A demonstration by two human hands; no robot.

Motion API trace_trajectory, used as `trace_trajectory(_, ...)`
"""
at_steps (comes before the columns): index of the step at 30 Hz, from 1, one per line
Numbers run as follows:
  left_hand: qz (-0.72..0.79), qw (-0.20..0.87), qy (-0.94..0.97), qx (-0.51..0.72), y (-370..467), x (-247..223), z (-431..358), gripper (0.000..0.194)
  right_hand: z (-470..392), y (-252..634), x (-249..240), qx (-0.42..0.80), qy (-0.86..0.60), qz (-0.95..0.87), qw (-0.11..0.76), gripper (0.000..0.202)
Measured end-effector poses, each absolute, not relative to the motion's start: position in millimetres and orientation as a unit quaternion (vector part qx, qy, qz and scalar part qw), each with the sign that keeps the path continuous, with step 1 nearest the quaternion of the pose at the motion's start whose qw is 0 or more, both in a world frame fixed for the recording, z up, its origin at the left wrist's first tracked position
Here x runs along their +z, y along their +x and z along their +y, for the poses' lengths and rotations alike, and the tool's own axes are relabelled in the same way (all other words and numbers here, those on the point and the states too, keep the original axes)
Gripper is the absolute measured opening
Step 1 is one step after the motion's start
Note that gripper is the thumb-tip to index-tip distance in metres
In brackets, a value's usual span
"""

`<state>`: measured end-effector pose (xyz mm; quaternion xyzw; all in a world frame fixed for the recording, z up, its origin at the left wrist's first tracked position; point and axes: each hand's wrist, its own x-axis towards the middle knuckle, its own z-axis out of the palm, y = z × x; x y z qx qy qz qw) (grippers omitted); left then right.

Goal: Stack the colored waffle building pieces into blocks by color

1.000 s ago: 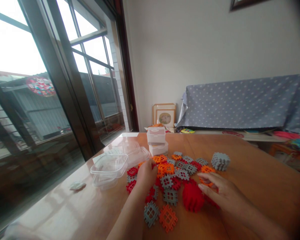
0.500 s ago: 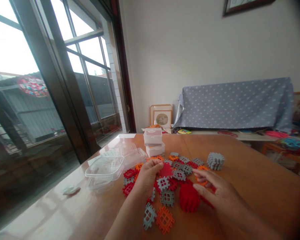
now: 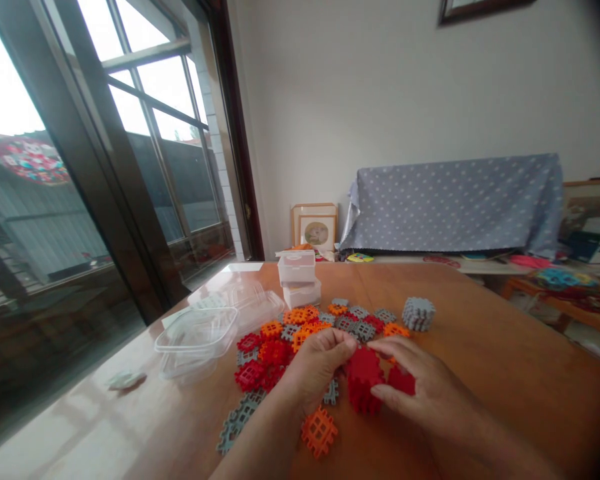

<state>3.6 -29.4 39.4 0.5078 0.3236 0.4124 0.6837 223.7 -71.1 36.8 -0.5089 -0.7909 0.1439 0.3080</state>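
A stack of red interlocking plastic tiles [image 3: 364, 393] stands near the front of the table. My left hand [image 3: 320, 363] pinches a solid red tile [image 3: 364, 363] by its edge, at the top of this stack. From the other side my right hand [image 3: 415, 377] curves round the stack, thumb on its near right side and fingertips by the far top edge. Beneath the right palm shows another red piece [image 3: 403, 379], partly hidden. An orange lattice tile [image 3: 319, 432] lies in front of my left wrist. Grey lattice tiles [image 3: 239, 420] lie left of my forearm.
Loose red, orange and grey tiles [image 3: 275, 351] spread behind my left arm. A stack of grey tiles [image 3: 419, 313] stands at the right. Clear plastic containers [image 3: 197, 330] sit at the left, with two white boxes [image 3: 297, 268] stacked at the back and a small pale packet [image 3: 125, 380] near the left edge.
My left hand has carried the red tile right, from over the loose tiles to the top of the red stack. My right hand has moved left and closed round that stack. The view shifted slightly.
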Motion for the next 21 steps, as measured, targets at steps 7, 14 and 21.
trace_trajectory(7,0.384,0.615,0.555,0.407,-8,39,-22,0.021,-61,241,34,0.196,-0.526,-0.786,0.261,0.050)
trace_trajectory(14,0.429,0.593,0.594,0.334,-11,33,-20,0.017,-56,245,25,0.207,-0.519,-0.797,0.230,0.053)
trace_trajectory(21,0.450,0.578,0.611,0.300,-9,28,-23,0.014,-58,245,25,0.239,-0.522,-0.777,0.259,0.055)
